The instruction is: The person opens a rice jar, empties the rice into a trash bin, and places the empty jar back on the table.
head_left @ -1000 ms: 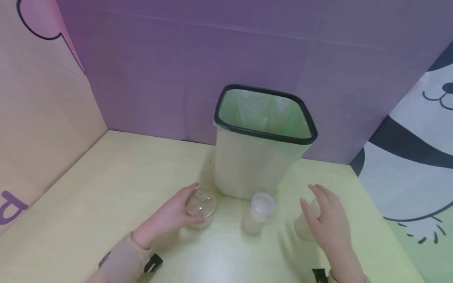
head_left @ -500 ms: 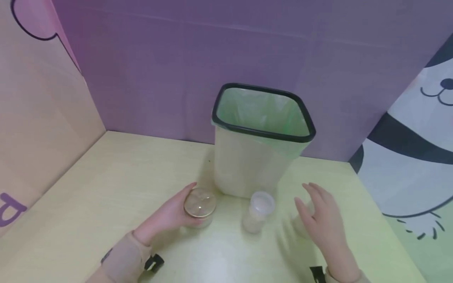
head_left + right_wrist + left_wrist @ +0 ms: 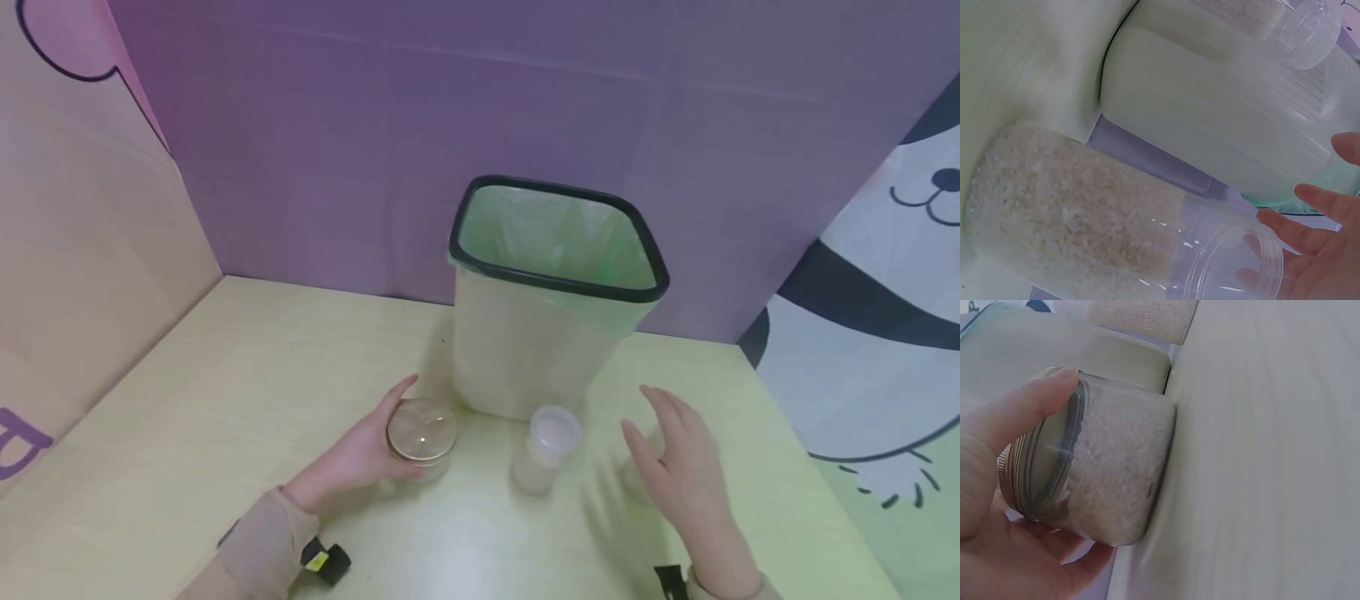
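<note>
Grabbing looks half done: left hand (image 3: 367, 454) grips the gold-topped jar (image 3: 422, 429), eight o'clock from the bin (image 3: 517, 346); loose right hand (image 3: 686, 475) needs the clear-topped jar (image 3: 1085, 206).

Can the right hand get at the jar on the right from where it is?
Likely yes. The right hand has its fingers held out beside the right jar, and nothing shows between them in the right wrist view. The bin and the middle jar stand apart from it.
</note>
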`<state>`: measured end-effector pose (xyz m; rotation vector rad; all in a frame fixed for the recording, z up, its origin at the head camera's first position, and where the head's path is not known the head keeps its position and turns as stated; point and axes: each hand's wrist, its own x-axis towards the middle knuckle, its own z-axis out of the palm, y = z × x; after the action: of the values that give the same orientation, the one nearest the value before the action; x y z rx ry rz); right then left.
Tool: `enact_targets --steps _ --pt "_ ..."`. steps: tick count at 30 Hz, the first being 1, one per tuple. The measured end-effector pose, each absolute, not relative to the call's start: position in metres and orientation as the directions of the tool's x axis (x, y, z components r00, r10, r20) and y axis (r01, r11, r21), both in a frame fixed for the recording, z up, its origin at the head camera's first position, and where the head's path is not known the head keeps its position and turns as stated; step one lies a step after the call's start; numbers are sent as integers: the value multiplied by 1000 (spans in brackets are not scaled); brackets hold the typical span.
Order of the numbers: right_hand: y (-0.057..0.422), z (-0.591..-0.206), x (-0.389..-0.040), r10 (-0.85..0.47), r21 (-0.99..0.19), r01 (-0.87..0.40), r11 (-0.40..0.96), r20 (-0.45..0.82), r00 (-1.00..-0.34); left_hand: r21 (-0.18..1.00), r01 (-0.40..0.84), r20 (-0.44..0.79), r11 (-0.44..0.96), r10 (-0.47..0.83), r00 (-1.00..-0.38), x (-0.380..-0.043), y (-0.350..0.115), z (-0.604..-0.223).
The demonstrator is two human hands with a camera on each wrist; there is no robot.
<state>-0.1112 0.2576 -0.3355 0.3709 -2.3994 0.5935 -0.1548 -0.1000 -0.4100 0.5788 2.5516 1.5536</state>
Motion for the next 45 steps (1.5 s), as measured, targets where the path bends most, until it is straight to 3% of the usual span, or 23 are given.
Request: enact_targets --steps 18,29,38,42,45 --pt "258 -339 -111 -117 -322 -400 858 637 -762 921 269 157 281 364 -918 -157 -101 -418" --pt "258 -339 -111 -113 -324 -395 860 633 -766 946 315 285 78 267 -920 -150 -103 -392" --pt "261 -336 -111 -87 -364 -367 856 599 -796 880 474 466 -12 207 -860 -137 -104 -366" --pt "262 -335 -111 -87 -370 -369 852 597 -798 877 478 478 -54 206 -854 -134 -103 -359" --pt "263 -335 -111 -90 -370 -374 850 598 -797 910 402 413 -97 182 -892 -131 -101 -357"
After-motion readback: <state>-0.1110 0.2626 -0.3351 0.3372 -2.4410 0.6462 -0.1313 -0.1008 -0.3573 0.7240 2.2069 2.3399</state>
